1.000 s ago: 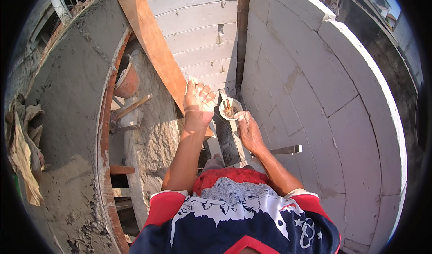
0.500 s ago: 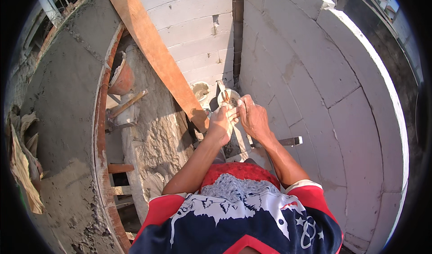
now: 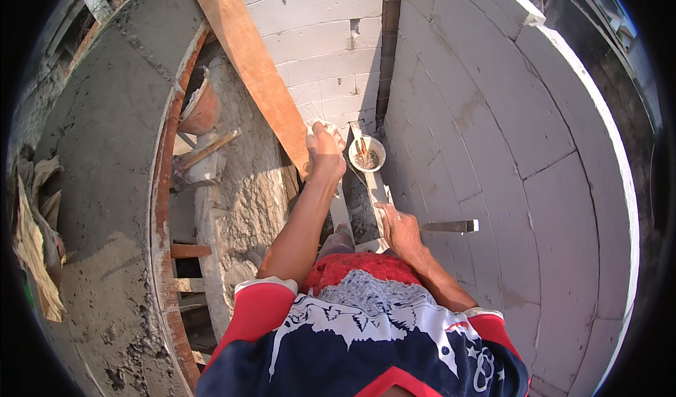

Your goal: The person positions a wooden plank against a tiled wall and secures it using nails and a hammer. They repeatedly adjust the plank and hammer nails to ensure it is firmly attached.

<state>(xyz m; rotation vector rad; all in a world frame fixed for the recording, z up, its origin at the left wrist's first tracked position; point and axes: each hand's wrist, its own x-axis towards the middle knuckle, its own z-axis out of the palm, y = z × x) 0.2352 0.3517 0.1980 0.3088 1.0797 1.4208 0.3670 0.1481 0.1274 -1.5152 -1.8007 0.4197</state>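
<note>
My left hand (image 3: 326, 154) is raised ahead of me, beside the lower end of a long brown board (image 3: 246, 52). Its fingers are curled closed over something pale that I cannot make out. Lower and to the right, my right hand (image 3: 401, 231) is by a narrow pale plank (image 3: 378, 194), fingers bent; what they hold, if anything, is hidden. Between and beyond the hands stands a small white bucket (image 3: 380, 148) holding grey mix and a tool with an orange-brown handle (image 3: 363, 145). A faint thin line runs near the left hand.
A pale block wall (image 3: 486, 136) curves along my right, with a metal bar (image 3: 451, 226) jutting beside it. Another block wall (image 3: 317, 38) closes the far side. On the left are an orange bucket (image 3: 202, 112), a wooden-handled tool (image 3: 211, 148) and a rough grey wall (image 3: 105, 186).
My hands were together in front of the white bucket and have parted. The left has moved forward and left, the right back toward me. The bucket now shows fully.
</note>
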